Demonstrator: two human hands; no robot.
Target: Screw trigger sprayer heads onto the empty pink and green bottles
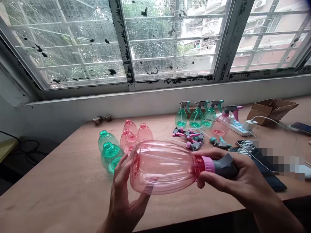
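Observation:
A clear pink spray bottle (165, 166) lies sideways in the air above the table, its base to the left. My left hand (128, 191) is closed around the base end, thumb beneath and fingers behind. At the neck, my right hand (233, 181) grips the grey spray head (224, 166) and its pink collar (208, 164). A thin dip tube shows faintly through the bottle wall. Behind my left hand stand two green bottles (111, 155) and several pink bottles (130, 137), all without spray heads.
Loose spray heads (191, 136) lie mid-table. Three green spray bottles (196, 115) and a pink one (221, 124) stand near the window wall, beside a power strip (239, 127). An open cardboard box (270, 110), a dark phone (301, 127) and a dark pouch (274, 181) lie at right.

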